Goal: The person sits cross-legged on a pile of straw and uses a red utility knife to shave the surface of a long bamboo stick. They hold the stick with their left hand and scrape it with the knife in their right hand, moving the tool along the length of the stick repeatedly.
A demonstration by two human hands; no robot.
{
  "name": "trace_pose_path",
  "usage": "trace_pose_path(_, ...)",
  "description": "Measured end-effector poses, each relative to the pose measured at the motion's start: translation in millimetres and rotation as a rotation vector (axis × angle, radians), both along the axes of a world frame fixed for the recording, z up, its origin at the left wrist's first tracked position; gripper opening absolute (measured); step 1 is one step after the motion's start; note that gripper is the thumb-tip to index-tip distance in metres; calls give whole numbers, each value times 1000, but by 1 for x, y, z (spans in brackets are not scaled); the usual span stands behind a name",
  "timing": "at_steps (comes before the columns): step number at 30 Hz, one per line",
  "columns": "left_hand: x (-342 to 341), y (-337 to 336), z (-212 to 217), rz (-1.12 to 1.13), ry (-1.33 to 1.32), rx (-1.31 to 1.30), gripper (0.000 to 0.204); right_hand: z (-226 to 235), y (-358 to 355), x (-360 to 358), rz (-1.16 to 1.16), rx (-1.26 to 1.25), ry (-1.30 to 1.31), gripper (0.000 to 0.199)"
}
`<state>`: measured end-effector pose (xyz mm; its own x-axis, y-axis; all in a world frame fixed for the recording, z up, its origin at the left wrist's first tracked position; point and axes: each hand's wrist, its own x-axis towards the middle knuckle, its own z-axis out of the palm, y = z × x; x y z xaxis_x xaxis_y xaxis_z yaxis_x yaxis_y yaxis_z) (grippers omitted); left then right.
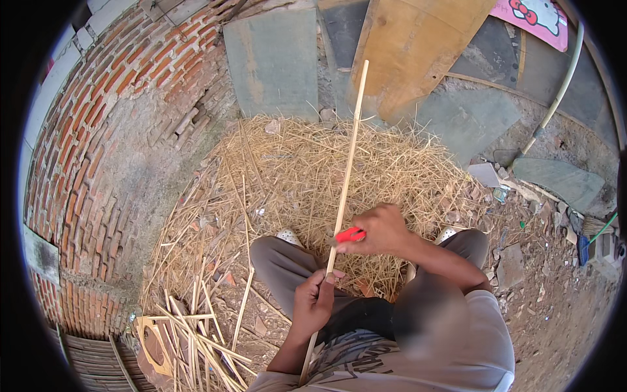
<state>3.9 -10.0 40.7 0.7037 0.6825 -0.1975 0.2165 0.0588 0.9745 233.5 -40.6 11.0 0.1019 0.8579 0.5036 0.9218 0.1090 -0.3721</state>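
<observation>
The bamboo strip [348, 153] runs long and pale from under my left forearm, up through both my hands, and its far tip reaches the boards leaning at the wall ahead of me. My left hand [312, 302] is wrapped tight around its lower part, fingers curled over and thumb pressed along the strip, just above my lap. My right hand [382, 228] sits a little farther up the strip, closed around the red handle of a knife [351, 234]; the handle pokes out of my fist toward the strip and meets it. I cannot make out the blade itself.

Beyond my right hand spreads a heap of pale shavings [307, 176], thin curls and splinters covering the ground past my knees. To the left of my left hand and nearer to me lies a loose bundle of split strips [196, 333], crossing one another on the dirt. Farther left rises a curved brick wall [98, 130]. Ahead of the strip's tip stand a grey slab [274, 59] and a wooden board [418, 46]. Off to the right of my right hand, well apart, a white pipe [562, 85] slants over rubble and stones.
</observation>
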Motion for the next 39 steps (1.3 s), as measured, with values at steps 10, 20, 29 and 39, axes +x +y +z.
trace_pose_path(10,2,-9,-8,-18,51,124,24,-12,17,47,-291,-115,71,65)
trace_pose_path(20,6,22,-6,55,-245,-323,33,-15,8,-8,21,27,112,62)
trace_pose_path(29,6,15,-11,-194,-144,-288,36,-28,23,15,229,-46,1535,48)
trace_pose_path(39,-25,7,-14,-273,-24,-267,29,-21,25,19,89,8,1519,35)
